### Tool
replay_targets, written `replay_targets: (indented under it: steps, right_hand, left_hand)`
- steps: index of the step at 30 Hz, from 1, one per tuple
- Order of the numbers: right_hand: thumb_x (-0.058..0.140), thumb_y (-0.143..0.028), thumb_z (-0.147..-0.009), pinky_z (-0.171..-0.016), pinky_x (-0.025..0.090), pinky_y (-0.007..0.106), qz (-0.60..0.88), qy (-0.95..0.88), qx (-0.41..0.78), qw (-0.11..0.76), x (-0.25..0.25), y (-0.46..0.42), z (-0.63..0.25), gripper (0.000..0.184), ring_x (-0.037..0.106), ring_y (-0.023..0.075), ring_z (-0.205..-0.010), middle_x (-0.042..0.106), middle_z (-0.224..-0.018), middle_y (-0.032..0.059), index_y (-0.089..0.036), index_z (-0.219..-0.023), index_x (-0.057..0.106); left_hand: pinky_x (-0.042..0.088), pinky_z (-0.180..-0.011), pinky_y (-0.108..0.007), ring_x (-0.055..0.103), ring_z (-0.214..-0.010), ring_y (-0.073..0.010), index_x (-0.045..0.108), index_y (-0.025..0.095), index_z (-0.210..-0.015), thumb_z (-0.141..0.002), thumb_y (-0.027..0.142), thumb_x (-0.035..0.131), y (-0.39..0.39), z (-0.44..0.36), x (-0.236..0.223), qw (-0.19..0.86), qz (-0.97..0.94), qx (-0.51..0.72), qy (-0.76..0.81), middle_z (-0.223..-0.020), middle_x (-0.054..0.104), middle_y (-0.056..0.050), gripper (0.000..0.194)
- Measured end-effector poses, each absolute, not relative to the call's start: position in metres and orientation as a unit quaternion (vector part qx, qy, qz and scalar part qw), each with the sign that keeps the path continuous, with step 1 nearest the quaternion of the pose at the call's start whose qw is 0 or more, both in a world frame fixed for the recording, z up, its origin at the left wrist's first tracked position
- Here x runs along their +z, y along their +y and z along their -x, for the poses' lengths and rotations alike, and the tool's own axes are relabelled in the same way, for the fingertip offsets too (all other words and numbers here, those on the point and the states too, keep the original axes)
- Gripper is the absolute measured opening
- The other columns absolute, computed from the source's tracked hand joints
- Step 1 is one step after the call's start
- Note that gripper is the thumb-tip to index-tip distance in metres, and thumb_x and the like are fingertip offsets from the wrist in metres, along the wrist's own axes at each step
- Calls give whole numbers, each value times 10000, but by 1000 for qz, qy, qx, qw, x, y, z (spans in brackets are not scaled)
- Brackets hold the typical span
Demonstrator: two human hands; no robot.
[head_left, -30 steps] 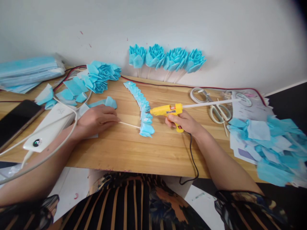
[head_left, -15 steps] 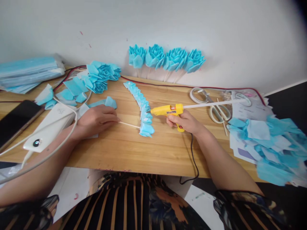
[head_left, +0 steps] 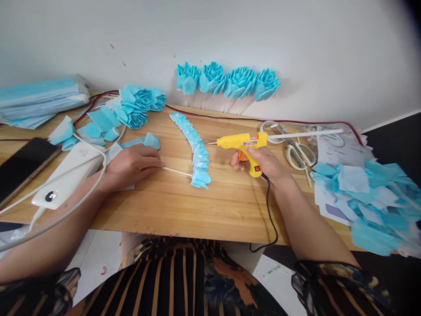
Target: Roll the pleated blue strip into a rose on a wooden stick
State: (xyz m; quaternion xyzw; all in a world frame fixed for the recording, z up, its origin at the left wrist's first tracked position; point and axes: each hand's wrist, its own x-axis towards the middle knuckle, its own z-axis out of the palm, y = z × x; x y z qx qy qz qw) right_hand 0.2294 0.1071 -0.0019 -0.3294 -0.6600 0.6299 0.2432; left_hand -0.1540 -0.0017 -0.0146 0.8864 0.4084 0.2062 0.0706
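In my right hand (head_left: 259, 160) is a yellow glue gun (head_left: 246, 145), with a long white glue stick (head_left: 305, 133) poking out of its back. Its metal nozzle points left and stands apart from a curved strip of folded blue fabric petals (head_left: 198, 147) lying on the table. My left hand (head_left: 136, 163) is closed on the left end of a thin wooden stick (head_left: 177, 170). The stick's other end meets the lowest petal of the strip. Beside the left fingers lies a blue fabric piece (head_left: 151, 141), partly covered by that hand.
Several blue fabric flowers (head_left: 213, 79) on sticks lean against the wall; more flowers (head_left: 134, 105) lie at left. A white power bank (head_left: 70, 173), phone (head_left: 28, 164) and mask stack (head_left: 39, 97) are at left. Scissors (head_left: 297, 153) and fabric pieces (head_left: 368, 193) lie at right.
My right hand has drawn the glue gun back to the right, so its nozzle has left the petal strip. My left hand and the stick have stayed in place.
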Motion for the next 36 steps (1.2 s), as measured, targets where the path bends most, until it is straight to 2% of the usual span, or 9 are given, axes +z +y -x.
replay_targets:
  steps: [3, 7, 12, 19, 36]
  right_hand:
    - [685, -746, -843, -603, 525, 300, 344, -633, 634, 280, -12, 104, -221, 591, 620, 159, -624, 767, -808, 95, -161, -824, 762]
    - [692, -734, -851, -682, 536, 288, 347, -667, 608, 254, -21, 101, -217, 578, 647, 160, -696, 774, -833, 91, -162, -809, 766]
    - [671, -713, -871, -626, 515, 274, 352, -695, 585, 226, -21, 101, -217, 573, 634, 150, -678, 764, -812, 90, -154, -777, 755]
    - [615, -672, -920, -516, 430, 244, 343, -722, 559, 220, -24, 100, -215, 550, 547, 111, -590, 677, -703, 39, -168, -718, 705]
    - [542, -631, -985, -555, 379, 275, 312, -775, 505, 219, -20, 95, -210, 553, 453, 103, -567, 567, -641, -3, -187, -665, 617]
  left_hand:
    - [480, -798, -289, 676, -852, -189, 776, 199, -957, -1068, 242, 503, -2, 154, -15, 61, -890, 211, 401, -915, 739, -78, 298]
    - [484, -794, -297, 676, -853, -193, 781, 198, -962, -1069, 239, 501, -2, 154, -15, 62, -891, 204, 401, -923, 744, -87, 302]
    - [485, -797, -295, 678, -856, -192, 782, 203, -957, -1064, 236, 508, -2, 154, -15, 69, -888, 203, 407, -926, 744, -85, 296]
    - [468, -794, -283, 664, -847, -184, 777, 200, -953, -1063, 232, 518, -1, 153, -15, 66, -890, 215, 397, -912, 738, -73, 283]
    - [475, -791, -278, 667, -834, -181, 774, 186, -929, -1078, 249, 500, -2, 153, -16, 41, -893, 226, 386, -900, 743, -72, 318]
